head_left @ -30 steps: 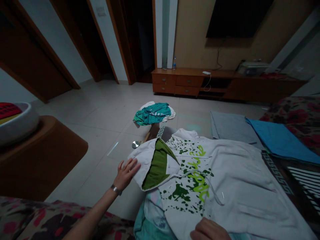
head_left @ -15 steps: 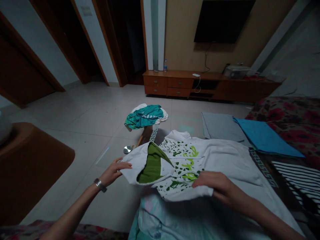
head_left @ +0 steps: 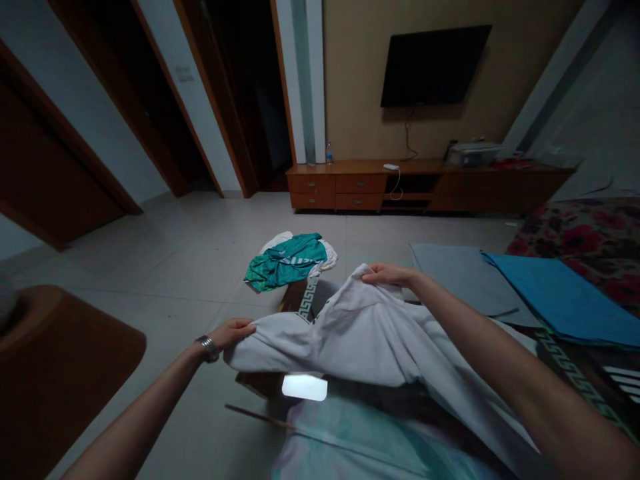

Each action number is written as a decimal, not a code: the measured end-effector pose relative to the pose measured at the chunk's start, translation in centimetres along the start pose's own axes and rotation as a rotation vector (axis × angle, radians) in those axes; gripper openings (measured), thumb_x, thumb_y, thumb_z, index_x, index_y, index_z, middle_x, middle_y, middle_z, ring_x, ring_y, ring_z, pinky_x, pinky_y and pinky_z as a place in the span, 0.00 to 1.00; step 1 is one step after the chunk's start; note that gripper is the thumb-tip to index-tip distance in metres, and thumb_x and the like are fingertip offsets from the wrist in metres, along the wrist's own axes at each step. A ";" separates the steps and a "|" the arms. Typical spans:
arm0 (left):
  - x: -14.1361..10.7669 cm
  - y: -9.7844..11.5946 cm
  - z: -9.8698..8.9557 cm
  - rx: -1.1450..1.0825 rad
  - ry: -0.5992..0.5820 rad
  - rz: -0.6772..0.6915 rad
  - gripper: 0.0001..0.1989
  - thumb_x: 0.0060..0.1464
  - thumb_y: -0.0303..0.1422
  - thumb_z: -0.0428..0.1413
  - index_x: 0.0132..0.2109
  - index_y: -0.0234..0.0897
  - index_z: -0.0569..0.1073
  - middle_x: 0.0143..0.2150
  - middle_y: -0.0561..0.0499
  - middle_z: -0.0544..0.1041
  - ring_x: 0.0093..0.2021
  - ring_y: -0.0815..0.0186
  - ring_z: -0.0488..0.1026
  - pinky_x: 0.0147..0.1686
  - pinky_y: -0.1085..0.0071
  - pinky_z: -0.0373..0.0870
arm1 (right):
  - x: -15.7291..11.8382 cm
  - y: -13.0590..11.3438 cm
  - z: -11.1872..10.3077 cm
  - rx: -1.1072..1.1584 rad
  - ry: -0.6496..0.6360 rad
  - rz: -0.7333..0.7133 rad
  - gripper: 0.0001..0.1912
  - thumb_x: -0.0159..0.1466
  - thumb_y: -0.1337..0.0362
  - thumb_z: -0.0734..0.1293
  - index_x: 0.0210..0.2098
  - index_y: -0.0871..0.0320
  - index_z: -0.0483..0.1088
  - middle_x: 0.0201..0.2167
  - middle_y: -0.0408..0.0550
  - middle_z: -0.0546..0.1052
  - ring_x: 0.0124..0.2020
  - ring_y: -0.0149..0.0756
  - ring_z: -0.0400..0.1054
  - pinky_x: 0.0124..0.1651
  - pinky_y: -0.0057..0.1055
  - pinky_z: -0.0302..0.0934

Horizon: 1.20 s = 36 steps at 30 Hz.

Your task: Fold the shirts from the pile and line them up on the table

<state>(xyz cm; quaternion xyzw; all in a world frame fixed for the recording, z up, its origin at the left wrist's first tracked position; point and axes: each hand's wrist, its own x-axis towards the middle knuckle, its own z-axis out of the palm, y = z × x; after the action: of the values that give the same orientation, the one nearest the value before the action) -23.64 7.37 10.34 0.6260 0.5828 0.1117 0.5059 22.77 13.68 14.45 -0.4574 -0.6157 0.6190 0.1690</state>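
Note:
A white hoodie (head_left: 360,340) is stretched between my two hands over the table. My left hand (head_left: 234,332) pinches its left end, and a metal bracelet circles that wrist. Farther up and to the right, my right hand (head_left: 387,274) grips another edge of the cloth, raising it to a peak. The plain white side faces me; the green print and green hood lining seen earlier are hidden. Below the hoodie, a pale teal and pink fabric (head_left: 345,437) lies close to me, partly blurred.
Crumpled teal and white clothes (head_left: 290,261) rest at the table's far left end. Folded grey cloth (head_left: 455,280) and blue cloth (head_left: 555,290) lie at right. A brown rounded piece of furniture (head_left: 75,360) stands left. A low wooden cabinet (head_left: 360,190) is along the back wall.
My right hand has moved up and away from me with the hoodie's edge, turning the printed side out of sight. My left hand keeps its hold, slightly further left.

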 end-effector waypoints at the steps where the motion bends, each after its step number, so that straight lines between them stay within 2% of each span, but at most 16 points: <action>1: 0.7 -0.2 0.0 -0.016 0.008 -0.015 0.29 0.38 0.58 0.56 0.31 0.34 0.70 0.26 0.52 0.70 0.28 0.66 0.65 0.28 0.74 0.61 | 1.6 1.1 -0.3 -0.028 0.032 0.031 0.22 0.56 0.56 0.69 0.44 0.67 0.72 0.36 0.52 0.78 0.31 0.34 0.70 0.36 0.28 0.64; 4: 2.0 -1.0 0.1 -0.045 0.038 -0.064 0.29 0.38 0.58 0.57 0.31 0.34 0.69 0.26 0.52 0.70 0.28 0.67 0.65 0.27 0.75 0.60 | 4.9 4.7 -0.6 -0.186 0.170 0.109 0.15 0.58 0.61 0.65 0.38 0.69 0.73 0.29 0.49 0.76 0.27 0.30 0.66 0.33 0.26 0.60; 8: 2.3 -1.9 -0.7 -0.066 -0.031 -0.088 0.29 0.42 0.56 0.57 0.39 0.34 0.72 0.33 0.50 0.75 0.33 0.64 0.70 0.32 0.73 0.65 | 6.3 8.4 -1.1 -0.277 0.260 0.128 0.14 0.58 0.61 0.64 0.33 0.68 0.73 0.22 0.42 0.70 0.24 0.26 0.58 0.29 0.24 0.54; 11: 2.6 -1.7 -1.5 -0.084 -0.145 -0.104 0.29 0.43 0.56 0.57 0.42 0.35 0.74 0.39 0.48 0.77 0.38 0.61 0.72 0.37 0.71 0.67 | 6.4 9.3 -1.6 -0.300 0.268 0.102 0.15 0.56 0.60 0.65 0.35 0.67 0.73 0.23 0.42 0.70 0.25 0.26 0.58 0.29 0.23 0.52; 13: 3.4 -1.0 -1.6 -0.058 -0.190 -0.139 0.30 0.42 0.57 0.57 0.40 0.34 0.75 0.37 0.47 0.78 0.36 0.60 0.72 0.34 0.72 0.67 | 6.7 9.3 -1.7 -0.318 0.266 0.088 0.15 0.56 0.60 0.65 0.35 0.68 0.73 0.24 0.43 0.71 0.26 0.26 0.58 0.29 0.23 0.52; 16: 5.6 1.0 -0.6 0.008 -0.215 -0.151 0.31 0.41 0.57 0.57 0.39 0.32 0.76 0.30 0.49 0.76 0.30 0.63 0.69 0.27 0.74 0.63 | 7.1 9.2 -1.3 -0.348 0.278 0.064 0.13 0.55 0.63 0.63 0.34 0.68 0.73 0.24 0.44 0.71 0.26 0.27 0.59 0.29 0.24 0.52; 18: 7.2 2.3 0.6 0.018 -0.228 -0.110 0.30 0.40 0.55 0.58 0.38 0.31 0.76 0.30 0.50 0.76 0.29 0.65 0.68 0.27 0.74 0.62 | 7.2 9.2 -1.1 -0.366 0.286 0.038 0.12 0.54 0.65 0.62 0.31 0.67 0.73 0.24 0.43 0.71 0.26 0.28 0.59 0.29 0.24 0.52; 20: 8.3 3.2 1.7 0.034 -0.190 -0.069 0.26 0.38 0.51 0.60 0.36 0.32 0.75 0.29 0.51 0.75 0.29 0.65 0.68 0.28 0.74 0.62 | 7.0 9.2 -1.2 -0.377 0.287 0.010 0.10 0.52 0.66 0.62 0.29 0.66 0.73 0.24 0.42 0.71 0.26 0.28 0.60 0.30 0.23 0.52; 24: 8.8 3.0 2.9 0.174 0.033 -0.015 0.18 0.37 0.46 0.58 0.30 0.35 0.71 0.26 0.54 0.71 0.28 0.66 0.66 0.28 0.73 0.61 | 6.7 9.0 -2.2 -0.345 0.291 -0.087 0.14 0.53 0.64 0.61 0.34 0.63 0.75 0.27 0.41 0.73 0.29 0.31 0.63 0.33 0.24 0.56; 27: 8.2 1.8 3.2 0.265 0.175 0.080 0.16 0.40 0.45 0.55 0.31 0.36 0.70 0.32 0.52 0.72 0.34 0.63 0.68 0.34 0.71 0.64 | 7.7 8.6 -2.4 -0.357 0.355 -0.186 0.17 0.56 0.62 0.60 0.39 0.63 0.75 0.31 0.43 0.76 0.33 0.33 0.66 0.36 0.25 0.59; 29: 7.9 1.2 3.6 0.342 0.227 0.127 0.14 0.41 0.41 0.54 0.33 0.36 0.70 0.36 0.49 0.72 0.39 0.62 0.68 0.39 0.70 0.66 | 9.0 8.6 -2.0 -0.450 0.437 -0.151 0.16 0.58 0.63 0.60 0.40 0.62 0.75 0.33 0.44 0.77 0.35 0.35 0.67 0.38 0.26 0.60; 31: 8.0 1.0 4.2 0.457 0.249 0.109 0.12 0.41 0.37 0.54 0.34 0.35 0.69 0.37 0.49 0.72 0.38 0.62 0.68 0.39 0.69 0.65 | 10.2 8.7 -1.4 -0.533 0.507 -0.075 0.14 0.57 0.64 0.62 0.38 0.62 0.75 0.36 0.47 0.77 0.39 0.37 0.68 0.41 0.27 0.59; 33: 8.1 1.1 4.8 0.581 0.237 0.034 0.12 0.42 0.33 0.53 0.37 0.35 0.68 0.36 0.49 0.72 0.36 0.64 0.69 0.37 0.71 0.65 | 11.1 9.0 -0.7 -0.559 0.554 -0.016 0.14 0.54 0.64 0.67 0.39 0.61 0.75 0.41 0.51 0.76 0.43 0.40 0.67 0.45 0.29 0.58; 36: 8.0 1.6 5.3 0.690 0.154 -0.051 0.12 0.44 0.30 0.52 0.39 0.34 0.69 0.33 0.50 0.73 0.34 0.65 0.70 0.33 0.73 0.63 | 11.5 9.3 0.3 -0.571 0.593 0.068 0.24 0.47 0.63 0.73 0.44 0.59 0.73 0.46 0.55 0.75 0.46 0.43 0.67 0.46 0.31 0.58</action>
<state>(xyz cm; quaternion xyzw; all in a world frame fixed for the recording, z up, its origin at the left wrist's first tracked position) -16.44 11.77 5.56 0.7351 0.6380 -0.0574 0.2218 19.76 20.69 1.78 -0.6644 -0.6720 0.2700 0.1848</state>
